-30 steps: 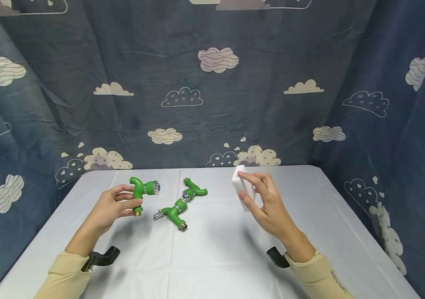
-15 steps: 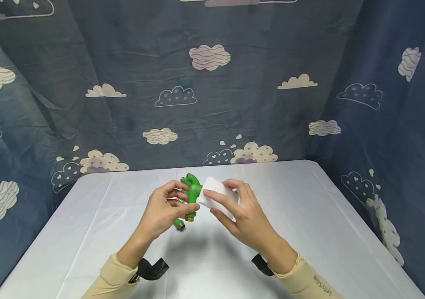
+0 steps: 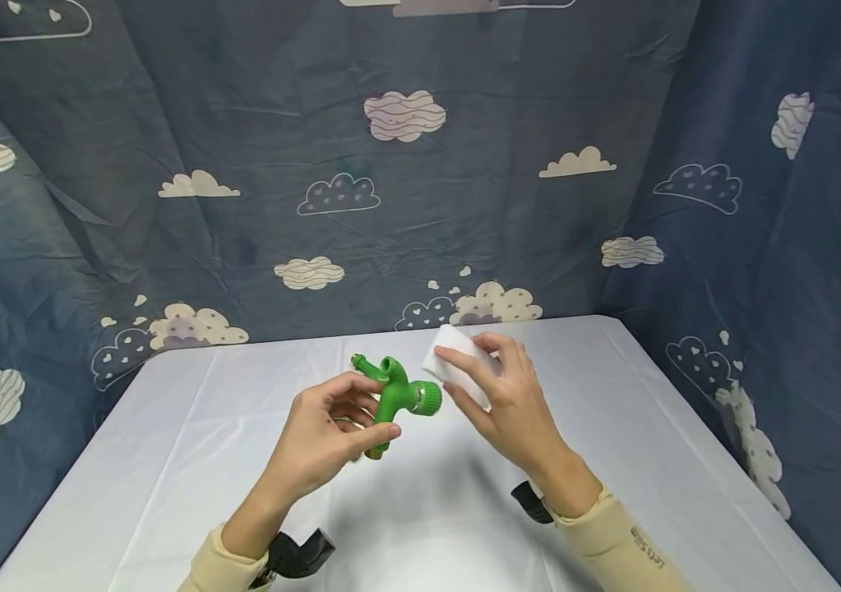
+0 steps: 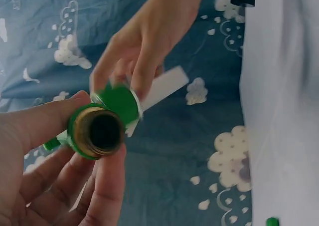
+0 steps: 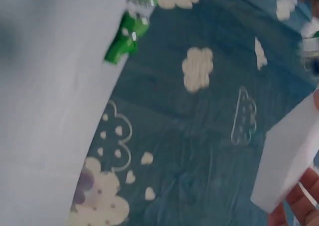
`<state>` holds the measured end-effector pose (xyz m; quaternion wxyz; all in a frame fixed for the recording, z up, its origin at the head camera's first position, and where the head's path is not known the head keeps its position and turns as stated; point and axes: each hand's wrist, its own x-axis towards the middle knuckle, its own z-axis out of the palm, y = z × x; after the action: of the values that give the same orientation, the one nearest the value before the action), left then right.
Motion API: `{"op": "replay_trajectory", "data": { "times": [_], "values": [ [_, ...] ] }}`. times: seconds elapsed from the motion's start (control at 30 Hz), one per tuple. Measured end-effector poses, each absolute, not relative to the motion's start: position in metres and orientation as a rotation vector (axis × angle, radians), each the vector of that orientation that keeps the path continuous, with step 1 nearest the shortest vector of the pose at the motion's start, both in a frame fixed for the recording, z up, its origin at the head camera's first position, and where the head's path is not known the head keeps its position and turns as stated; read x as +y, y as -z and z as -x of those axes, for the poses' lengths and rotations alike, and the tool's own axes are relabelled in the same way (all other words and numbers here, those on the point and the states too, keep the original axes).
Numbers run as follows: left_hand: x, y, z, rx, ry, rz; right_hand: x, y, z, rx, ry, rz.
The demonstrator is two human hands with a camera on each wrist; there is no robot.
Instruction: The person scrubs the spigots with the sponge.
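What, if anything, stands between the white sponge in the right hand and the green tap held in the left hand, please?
Nothing visible does. The right hand holds the sponge just beside the cap end of the tap, which the left hand grips above the table. Only a small open gap separates them.

**Three camera views**

Head camera looks forward and down over the counter (image 3: 168, 460) toward a cloud-print curtain (image 3: 390, 181). Both wrist cameras sit very close and tilted sideways. All three share the green tap (image 3: 398, 396) and white block (image 3: 457, 366).
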<state>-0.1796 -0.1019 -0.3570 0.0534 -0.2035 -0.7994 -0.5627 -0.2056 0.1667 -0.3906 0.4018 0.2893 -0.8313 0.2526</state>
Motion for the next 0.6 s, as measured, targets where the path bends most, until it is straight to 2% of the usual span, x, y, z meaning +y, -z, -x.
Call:
{"op": "replay_trajectory", "data": {
  "times": [0.2,0.4,0.6],
  "values": [
    [-0.107,0.357,0.183,-2.379,1.618,0.557,0.165,0.382,0.195,-2.051,-0.91,-0.744],
    [-0.107,0.357,0.182,-2.363,1.545,0.611,0.14,0.389,0.185,-2.023,-0.683,-0.908],
    [-0.121,0.349,0.179,-2.343,1.408,0.746,0.143,0.391,0.19,-2.031,-0.682,-0.854]
  ]
}}
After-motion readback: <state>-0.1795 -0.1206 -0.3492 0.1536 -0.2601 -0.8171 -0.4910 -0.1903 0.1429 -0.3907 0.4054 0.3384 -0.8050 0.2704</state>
